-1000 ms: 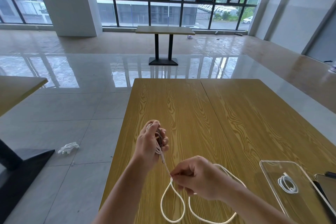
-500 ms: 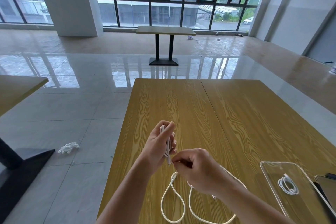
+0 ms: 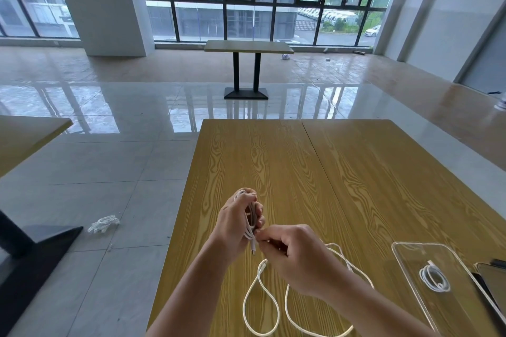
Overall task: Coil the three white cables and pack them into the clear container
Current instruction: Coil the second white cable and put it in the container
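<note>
While the left hand (image 3: 241, 223) grips a small bundle of white cable loops (image 3: 249, 216) above the wooden counter (image 3: 356, 172), the right hand (image 3: 295, 257) pinches the same cable just beside it, at about four o'clock from the bundle. Slack cable (image 3: 262, 306) trails in two loops on the counter towards six o'clock. At three o'clock, near the counter's edge, a clear container (image 3: 410, 260) holds one coiled white cable (image 3: 435, 279).

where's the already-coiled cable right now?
In the head view, the coiled cable lies inside the clear container at the lower right of the wooden table, to the right of the right hand.
</note>
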The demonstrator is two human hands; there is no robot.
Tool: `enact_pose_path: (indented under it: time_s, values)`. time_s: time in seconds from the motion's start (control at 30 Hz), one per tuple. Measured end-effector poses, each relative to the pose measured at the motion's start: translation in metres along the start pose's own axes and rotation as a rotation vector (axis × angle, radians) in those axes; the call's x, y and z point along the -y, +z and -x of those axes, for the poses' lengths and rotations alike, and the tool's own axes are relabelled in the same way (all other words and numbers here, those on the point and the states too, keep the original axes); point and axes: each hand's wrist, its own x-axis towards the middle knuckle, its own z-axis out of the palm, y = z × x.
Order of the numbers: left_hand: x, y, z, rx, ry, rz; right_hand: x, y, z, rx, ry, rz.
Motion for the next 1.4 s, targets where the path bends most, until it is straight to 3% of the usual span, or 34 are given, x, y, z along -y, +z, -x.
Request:
enact_pose_path:
  time_s: [0.3, 0.47, 0.67, 0.87, 1.03, 1.23, 1.4]
  values:
    - [-0.023, -0.021, -0.009, -0.179, 0.059, 0.193, -0.020, -0.003, 0.018, 0.436, 0.293, -0.013]
    - [-0.026, -0.019, -0.006, -0.086, 0.043, 0.166, -0.022, -0.003, 0.017, 0.399, 0.325, -0.036]
    - [-0.027, -0.021, -0.005, -0.101, 0.080, 0.173, -0.026, -0.007, 0.022, 0.400, 0.443, -0.116]
    - [-0.020, -0.022, -0.007, -0.025, 0.104, 0.054, -0.030, -0.013, 0.012, 0.164, 0.610, -0.206]
    - [-0.015, -0.022, -0.005, 0.027, 0.202, -0.160, -0.029, -0.018, 0.009, 0.024, 0.625, -0.287]
    - [-0.011, -0.019, -0.006, -0.110, 0.228, -0.223, -0.019, -0.020, 0.008, 0.069, 0.535, -0.520]
    - [-0.010, -0.016, -0.004, -0.149, 0.172, -0.096, -0.014, -0.022, 0.009, 0.133, 0.468, -0.536]
